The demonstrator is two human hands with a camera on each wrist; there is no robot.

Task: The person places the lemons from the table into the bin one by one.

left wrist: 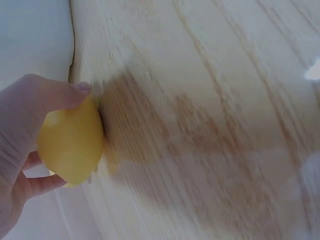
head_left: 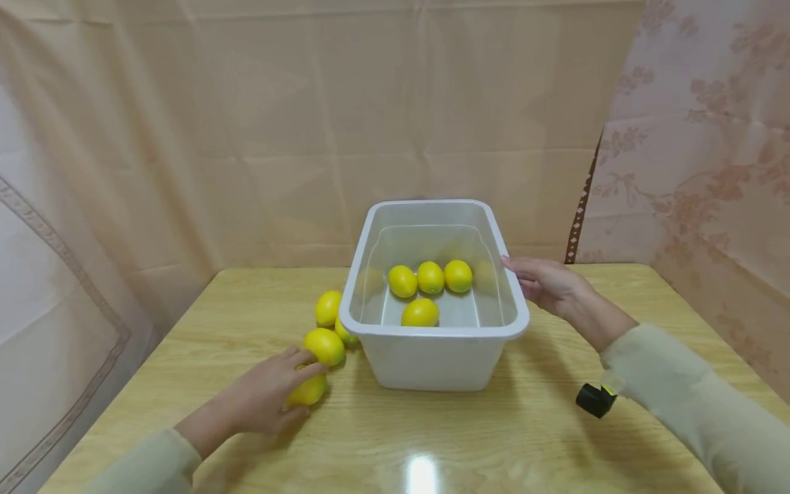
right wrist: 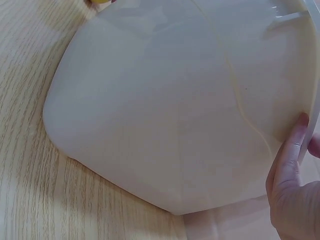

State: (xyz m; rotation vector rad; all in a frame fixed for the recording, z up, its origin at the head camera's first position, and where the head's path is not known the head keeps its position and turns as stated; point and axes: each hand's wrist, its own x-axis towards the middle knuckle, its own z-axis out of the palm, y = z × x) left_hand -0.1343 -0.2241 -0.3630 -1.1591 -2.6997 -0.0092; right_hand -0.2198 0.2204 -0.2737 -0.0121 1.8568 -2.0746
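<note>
My left hand grips a yellow lemon at the table's front left, thumb on one side and fingers on the other in the left wrist view. Just beyond it lies another lemon, right by my fingertips. A white plastic bin stands at the middle of the table. Inside, three lemons sit in a row at the back, and one lemon lies in front of them. My right hand pinches the bin's right rim, with the thumb at the edge and fingers against the outer wall.
Two more lemons, a full one and one partly hidden lemon, lie against the bin's left side. The wooden table ends at a beige curtain. A small black device hangs at the right sleeve.
</note>
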